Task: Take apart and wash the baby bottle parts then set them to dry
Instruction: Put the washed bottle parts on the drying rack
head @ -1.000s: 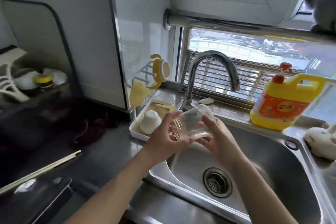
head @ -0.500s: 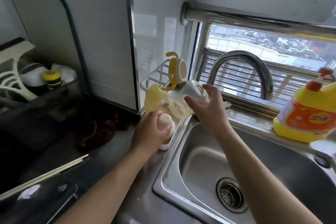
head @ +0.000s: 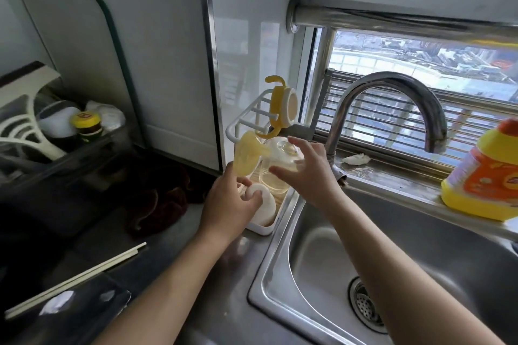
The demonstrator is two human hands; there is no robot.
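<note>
The clear bottle body (head: 276, 180) stands mouth down in the white drying rack (head: 263, 230) left of the sink. My right hand (head: 307, 176) is beside it with fingers spread, thumb and fingertips touching its wall. A white cap (head: 265, 200) stands in the rack's front, and my left hand (head: 231, 206) grips it with curled fingers. A yellow nipple piece (head: 248, 157) leans on the rack just above my left hand. The yellow handle ring (head: 281, 105) hangs on the rack's wire frame.
The steel sink (head: 420, 246) with its drain (head: 364, 307) lies to the right under the curved faucet (head: 392, 89). A yellow dish soap bottle (head: 482, 179) stands on the sill. Chopsticks (head: 75, 280) and a dark cloth (head: 157, 199) lie on the left counter.
The bottle went from over the sink to the rack, mouth down. My right hand loosened its grip to spread fingers. My left hand left the bottle and took hold of the white cap.
</note>
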